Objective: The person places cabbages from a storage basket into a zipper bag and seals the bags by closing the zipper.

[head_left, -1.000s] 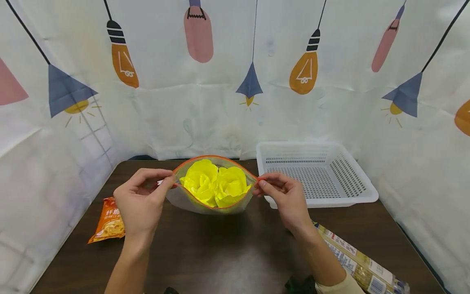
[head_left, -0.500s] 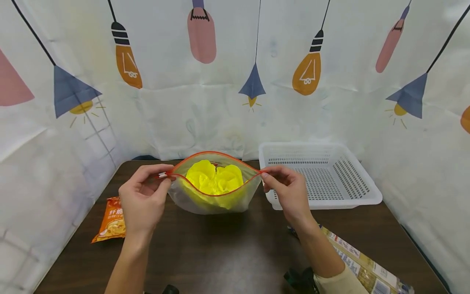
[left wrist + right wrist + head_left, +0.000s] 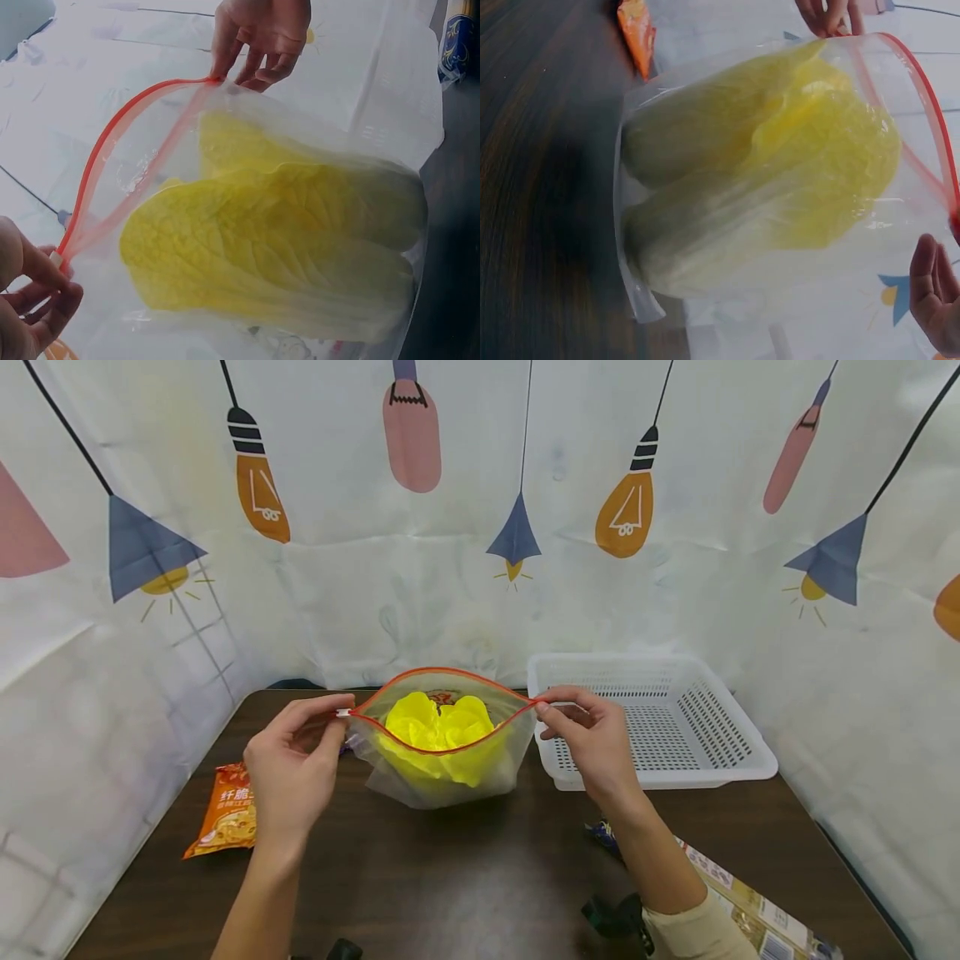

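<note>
A clear zip bag [image 3: 504, 768] with an orange-red zip edge stands between my hands, its mouth gaping. Inside are two yellow-topped napa cabbages [image 3: 420, 722], side by side; the wrist views show their pale stem ends at the bottom of the bag. My left hand [image 3: 292, 760] pinches the left corner of the mouth between thumb and fingers, by the white slider [image 3: 343, 712]. With thumb and forefinger, my right hand [image 3: 588, 739] holds the opposite corner. In the right wrist view the bag's bottom [image 3: 626, 225] is near the dark table; contact is hard to tell.
A white perforated basket [image 3: 720, 772] stands at the back right. An orange snack packet [image 3: 227, 814] lies left of my left forearm. Near my right forearm lies a long printed pack [image 3: 772, 914], partly covered by the sleeve. Dark objects [image 3: 611, 917] sit near the front edge.
The bag has tipped more upright, so its front side shows more and the cabbages appear lower behind the rim. Both hands keep their grip on the corners, slightly farther apart.
</note>
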A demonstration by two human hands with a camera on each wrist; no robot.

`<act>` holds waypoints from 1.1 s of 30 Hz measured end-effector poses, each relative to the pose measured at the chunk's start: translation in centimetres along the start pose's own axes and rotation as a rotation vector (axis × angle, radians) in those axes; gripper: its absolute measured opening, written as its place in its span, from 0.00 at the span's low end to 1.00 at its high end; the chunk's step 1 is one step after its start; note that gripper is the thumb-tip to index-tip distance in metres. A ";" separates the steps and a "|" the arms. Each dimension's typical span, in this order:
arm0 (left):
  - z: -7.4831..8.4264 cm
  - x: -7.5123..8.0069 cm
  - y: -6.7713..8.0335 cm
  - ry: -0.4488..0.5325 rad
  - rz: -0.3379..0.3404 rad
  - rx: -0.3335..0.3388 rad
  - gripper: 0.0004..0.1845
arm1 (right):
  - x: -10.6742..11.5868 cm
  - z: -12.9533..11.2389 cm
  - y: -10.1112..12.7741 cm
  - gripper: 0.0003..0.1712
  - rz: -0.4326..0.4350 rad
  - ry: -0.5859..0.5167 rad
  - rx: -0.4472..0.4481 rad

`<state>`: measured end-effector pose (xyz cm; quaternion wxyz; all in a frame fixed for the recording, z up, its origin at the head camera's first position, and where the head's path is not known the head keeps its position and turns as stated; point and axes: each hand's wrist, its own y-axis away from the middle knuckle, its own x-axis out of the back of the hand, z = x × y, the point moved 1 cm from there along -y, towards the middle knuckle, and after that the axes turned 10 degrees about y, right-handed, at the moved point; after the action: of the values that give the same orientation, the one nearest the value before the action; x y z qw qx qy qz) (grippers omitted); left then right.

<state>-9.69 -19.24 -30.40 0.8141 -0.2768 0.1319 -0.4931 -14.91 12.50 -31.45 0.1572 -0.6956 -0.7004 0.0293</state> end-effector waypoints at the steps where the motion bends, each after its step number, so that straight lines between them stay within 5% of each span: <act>1: -0.1 0.0 0.0 -0.004 -0.007 0.017 0.12 | 0.0 0.0 -0.1 0.11 -0.006 0.002 -0.002; 8: -0.7 -0.1 -0.2 0.023 -0.023 0.163 0.09 | -0.1 0.3 -0.3 0.12 -0.016 0.051 -0.041; 13: -0.8 -0.2 -0.3 0.064 -0.005 0.190 0.09 | -0.1 0.5 -0.4 0.12 -0.004 0.086 -0.051; 22: -0.6 0.2 -0.7 0.163 0.083 0.082 0.08 | 0.1 0.2 -0.9 0.11 0.066 0.033 0.040; 29: -0.1 0.8 -0.8 0.387 0.111 -0.020 0.09 | 0.1 -0.8 -0.9 0.10 0.070 -0.038 0.125; 33: 0.1 1.0 -0.8 0.387 0.125 -0.040 0.07 | 0.1 -1.2 -0.9 0.10 0.059 -0.045 0.136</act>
<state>-9.73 -20.36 -29.76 0.7970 -0.1843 0.3122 -0.4831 -15.47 12.32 -30.04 0.1876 -0.7028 -0.6794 0.0969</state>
